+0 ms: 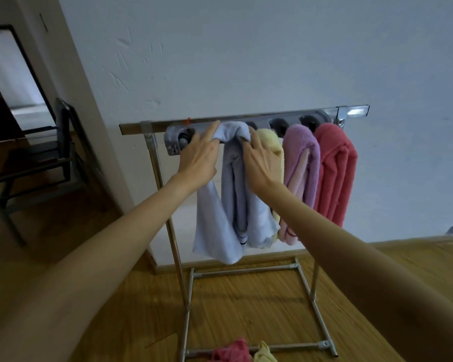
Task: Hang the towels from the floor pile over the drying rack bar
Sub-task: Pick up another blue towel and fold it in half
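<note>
Both hands reach up to the top bar of a silver metal drying rack (249,121), which carries a grey plastic strip with round holes (280,125). Between the hands a pale blue terry towel (233,202) hangs bunched over the bar, its folds falling down below both wrists. The left hand (198,158) sits at the towel's left edge, fingers mostly extended and lightly bent, their tips resting on the cloth where it crosses the bar; whether the thumb pinches the towel cannot be told. The right hand (262,163) lies on the towel's right edge, its fingers curled over the top fold of the fabric and holding it at the bar.

Just right of the right hand, partly hidden behind it, hangs a pale yellow fluffy towel (271,141). Further right hang a lilac plush towel (302,163) and then a coral-pink plush towel (336,173), touching one another near the rack's right upright.

Far below the hands, on the wooden plank floor (259,309), a crumpled pink towel (233,351) and a crumpled yellow towel (263,354) lie against the rack's lower crossbar at the bottom edge of the view. Well to the left of the left hand stands a dark metal-framed chair (50,152) beside a doorway.
</note>
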